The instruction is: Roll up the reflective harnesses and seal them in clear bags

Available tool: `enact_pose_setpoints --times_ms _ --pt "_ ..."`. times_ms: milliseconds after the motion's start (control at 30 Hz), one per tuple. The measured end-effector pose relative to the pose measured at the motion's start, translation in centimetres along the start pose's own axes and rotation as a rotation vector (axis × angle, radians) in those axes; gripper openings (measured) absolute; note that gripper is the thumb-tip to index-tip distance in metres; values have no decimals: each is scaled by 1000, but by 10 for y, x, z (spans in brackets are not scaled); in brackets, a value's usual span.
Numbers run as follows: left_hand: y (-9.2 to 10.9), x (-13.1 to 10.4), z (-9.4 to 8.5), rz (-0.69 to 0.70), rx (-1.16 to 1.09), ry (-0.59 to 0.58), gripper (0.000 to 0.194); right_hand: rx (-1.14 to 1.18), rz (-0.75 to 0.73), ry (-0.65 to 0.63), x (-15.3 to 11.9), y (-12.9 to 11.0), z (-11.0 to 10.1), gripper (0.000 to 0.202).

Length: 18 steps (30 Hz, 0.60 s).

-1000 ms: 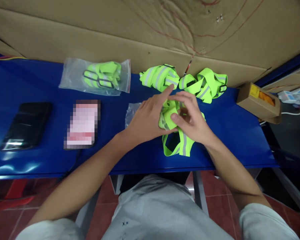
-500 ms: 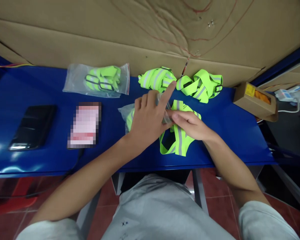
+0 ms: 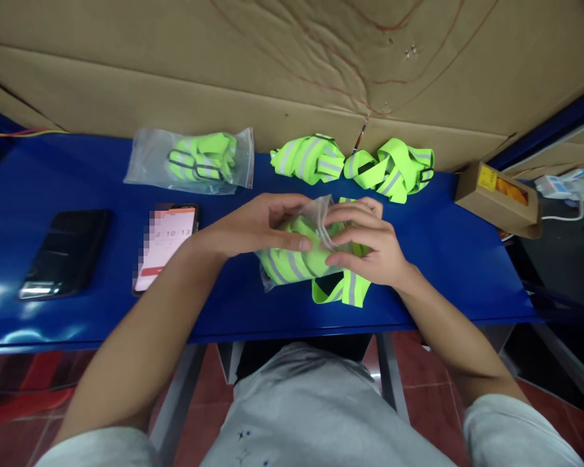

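Note:
A clear plastic bag [image 3: 292,264] with a yellow-green reflective strap inside lies at the middle of the blue table. My left hand [image 3: 260,226] grips its left side, thumb on top and fingers behind. My right hand [image 3: 370,243] holds the bag's right end, where the opening edge shows, with curved fingers. Partly under the bag and my right hand, a loose reflective strap [image 3: 353,288] lies on the table. Behind are two bundled straps, one at the centre [image 3: 306,159] and one to the right [image 3: 394,170].
Another bagged strap [image 3: 202,159] lies at the back left. A black phone [image 3: 64,253] and a lit phone [image 3: 168,243] lie on the blue table [image 3: 253,318] at left. An open cardboard box [image 3: 499,198] stands at the right, beside white cables. A cardboard wall rises behind.
My left hand has moved left off the bag's top, uncovering the strap inside. The bag has come nearer to me. My right hand has turned and spread over the bag's right end.

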<state>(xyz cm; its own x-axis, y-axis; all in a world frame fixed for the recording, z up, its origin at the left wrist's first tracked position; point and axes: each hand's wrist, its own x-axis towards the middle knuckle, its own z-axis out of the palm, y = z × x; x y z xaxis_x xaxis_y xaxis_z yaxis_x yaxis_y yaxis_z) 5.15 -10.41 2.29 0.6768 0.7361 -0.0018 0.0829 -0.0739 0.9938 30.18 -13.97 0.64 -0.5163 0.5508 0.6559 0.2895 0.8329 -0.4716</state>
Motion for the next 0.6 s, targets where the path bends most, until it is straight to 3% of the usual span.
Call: enact_pose_setpoints --times_ms 67,167,233,300,367,433,600 --pt "-1 -5 -1 46 -130 180 35 -56 28 54 -2 1 0 34" --pt "-1 -9 -1 137 -155 423 24 76 78 67 -4 5 3 30" --pt "-3 -9 2 82 -111 410 36 169 100 41 -6 7 8 22" --pt "-7 -5 5 -59 -77 314 54 196 106 6 -7 9 12 17" --pt "-14 -2 8 -189 -57 207 53 189 104 -27 -8 9 15 14" --pt "-21 -1 8 -229 -62 164 46 172 107 -47 -9 9 16 14" --pt "-26 -6 1 -34 -228 415 31 127 254 -58 -9 9 15 21"
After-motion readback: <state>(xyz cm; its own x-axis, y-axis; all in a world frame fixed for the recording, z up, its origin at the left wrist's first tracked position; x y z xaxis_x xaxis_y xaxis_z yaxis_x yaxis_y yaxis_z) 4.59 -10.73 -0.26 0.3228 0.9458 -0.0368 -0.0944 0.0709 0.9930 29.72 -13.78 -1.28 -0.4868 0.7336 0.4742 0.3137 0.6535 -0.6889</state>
